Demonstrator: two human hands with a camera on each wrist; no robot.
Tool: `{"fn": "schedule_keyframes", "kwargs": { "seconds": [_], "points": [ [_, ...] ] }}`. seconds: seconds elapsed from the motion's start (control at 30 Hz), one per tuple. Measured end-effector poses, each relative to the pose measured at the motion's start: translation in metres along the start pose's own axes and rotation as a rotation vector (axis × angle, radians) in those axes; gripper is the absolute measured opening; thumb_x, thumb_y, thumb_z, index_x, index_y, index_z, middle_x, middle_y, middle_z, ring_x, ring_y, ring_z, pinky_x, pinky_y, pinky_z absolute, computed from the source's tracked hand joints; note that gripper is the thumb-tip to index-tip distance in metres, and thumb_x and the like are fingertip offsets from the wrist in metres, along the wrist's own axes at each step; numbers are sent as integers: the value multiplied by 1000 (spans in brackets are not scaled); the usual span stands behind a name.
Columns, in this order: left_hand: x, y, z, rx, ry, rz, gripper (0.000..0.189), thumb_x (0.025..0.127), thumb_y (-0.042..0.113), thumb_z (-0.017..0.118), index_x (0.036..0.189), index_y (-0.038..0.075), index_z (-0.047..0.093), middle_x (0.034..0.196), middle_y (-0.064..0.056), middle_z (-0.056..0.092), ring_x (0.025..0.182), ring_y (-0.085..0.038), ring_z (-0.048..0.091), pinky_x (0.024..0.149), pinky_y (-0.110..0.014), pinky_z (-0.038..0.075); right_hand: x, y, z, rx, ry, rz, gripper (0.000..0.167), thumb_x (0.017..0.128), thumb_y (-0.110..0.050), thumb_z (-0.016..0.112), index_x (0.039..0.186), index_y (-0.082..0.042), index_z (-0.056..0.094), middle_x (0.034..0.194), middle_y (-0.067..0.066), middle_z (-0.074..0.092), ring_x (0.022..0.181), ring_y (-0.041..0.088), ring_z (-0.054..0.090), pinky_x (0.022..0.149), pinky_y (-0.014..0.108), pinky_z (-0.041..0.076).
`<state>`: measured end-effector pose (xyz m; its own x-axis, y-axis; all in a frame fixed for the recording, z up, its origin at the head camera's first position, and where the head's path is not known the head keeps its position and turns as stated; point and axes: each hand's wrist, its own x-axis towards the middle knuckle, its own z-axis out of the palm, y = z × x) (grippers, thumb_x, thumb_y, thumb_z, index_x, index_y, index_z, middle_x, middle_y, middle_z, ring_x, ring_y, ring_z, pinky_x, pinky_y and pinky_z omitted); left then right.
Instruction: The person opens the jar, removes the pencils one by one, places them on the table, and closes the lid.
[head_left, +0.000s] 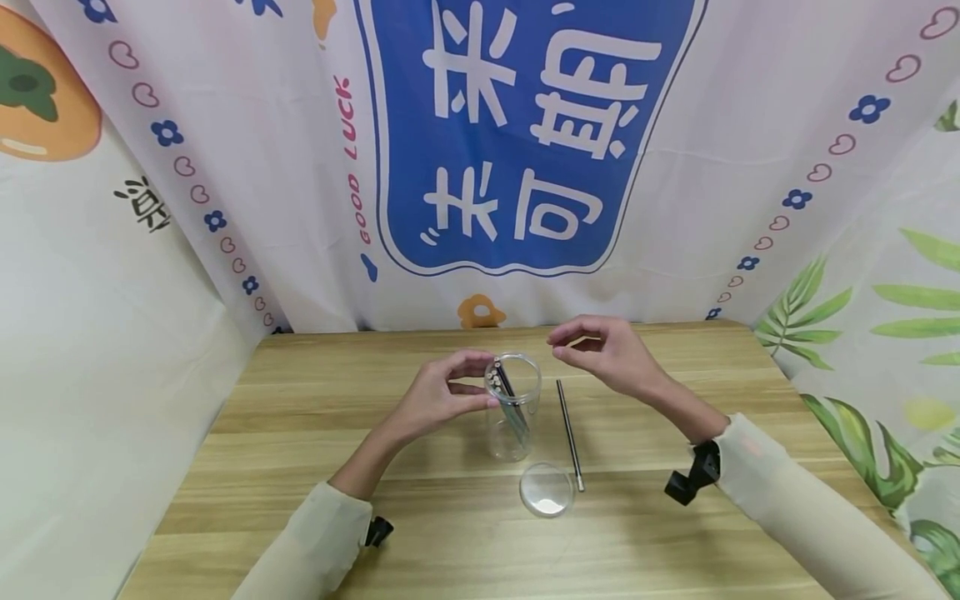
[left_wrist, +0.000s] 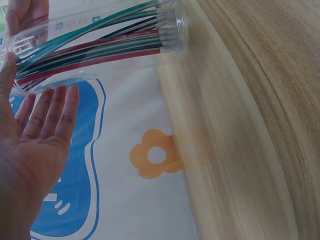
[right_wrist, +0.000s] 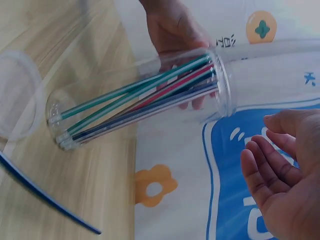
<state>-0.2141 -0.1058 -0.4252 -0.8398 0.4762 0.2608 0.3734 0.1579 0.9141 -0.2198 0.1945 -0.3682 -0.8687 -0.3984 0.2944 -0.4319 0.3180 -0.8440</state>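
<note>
A tall clear plastic jar [head_left: 512,450] stands upright on the table without a lid. Inside lean several pencils [right_wrist: 145,95], green, red and dark blue, their metal-ringed ends down at the jar's base. My left hand [head_left: 438,396] holds the jar from the left near its rim, thumb in front and fingers behind. Past the rim's right side, my right hand [head_left: 600,354] hovers with loosely bent fingers and nothing in them. A single dark pencil [head_left: 570,435] lies on the wood to the jar's right. Closer to me rests a round clear lid [head_left: 547,490], flat beside that pencil's end.
The wooden table [head_left: 300,467] runs back to a printed cloth [head_left: 315,275] with a blue panel, which hangs behind its far edge. More patterned cloth [head_left: 840,250] hangs on the right. A black wrist camera [head_left: 693,473] sits at the right sleeve.
</note>
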Motion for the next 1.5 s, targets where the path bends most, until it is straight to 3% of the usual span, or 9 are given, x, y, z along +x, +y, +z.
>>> {"fn": "schedule_keyframes", "kwargs": {
  "seconds": [0.27, 0.57, 0.83, 1.13, 1.5],
  "points": [
    [0, -1, -1, -14, 1, 2, 59, 84, 5, 90, 138, 5, 65, 135, -17, 70, 118, -35, 72, 95, -34, 63, 2, -17, 7, -55, -49, -82, 18, 96, -3, 78, 114, -2, 77, 114, 13, 77, 97, 23, 75, 86, 29, 65],
    [1, -1, -2, -13, -8, -7, 58, 84, 6, 90, 137, 6, 66, 136, -16, 70, 121, -37, 70, 96, -37, 63, 8, -30, 14, -86, -126, -192, 18, 94, -2, 80, 112, -3, 78, 109, 12, 79, 94, 17, 75, 86, 30, 65],
    [2, -3, -1, -5, -13, 7, 58, 84, 6, 90, 137, 6, 66, 134, -16, 71, 120, -35, 71, 96, -37, 63, 15, -33, 21, -187, -228, -292, 18, 93, -3, 80, 110, -7, 79, 107, 2, 79, 91, 11, 74, 85, 32, 66],
    [2, -4, -2, 9, -4, 32, 58, 84, 5, 90, 137, 5, 66, 131, -15, 72, 117, -30, 73, 95, -36, 64, 25, -37, 29, -277, -328, -401, 15, 90, 2, 79, 105, -1, 79, 101, 8, 79, 87, 13, 74, 75, 28, 66],
    [2, -3, -2, 6, -11, 20, 58, 85, 5, 90, 138, 4, 65, 134, -15, 71, 120, -31, 71, 96, -38, 63, 31, -39, 35, -357, -406, -375, 12, 90, 1, 78, 100, -5, 79, 97, 2, 78, 84, 8, 72, 74, 21, 64]
  ]
}}
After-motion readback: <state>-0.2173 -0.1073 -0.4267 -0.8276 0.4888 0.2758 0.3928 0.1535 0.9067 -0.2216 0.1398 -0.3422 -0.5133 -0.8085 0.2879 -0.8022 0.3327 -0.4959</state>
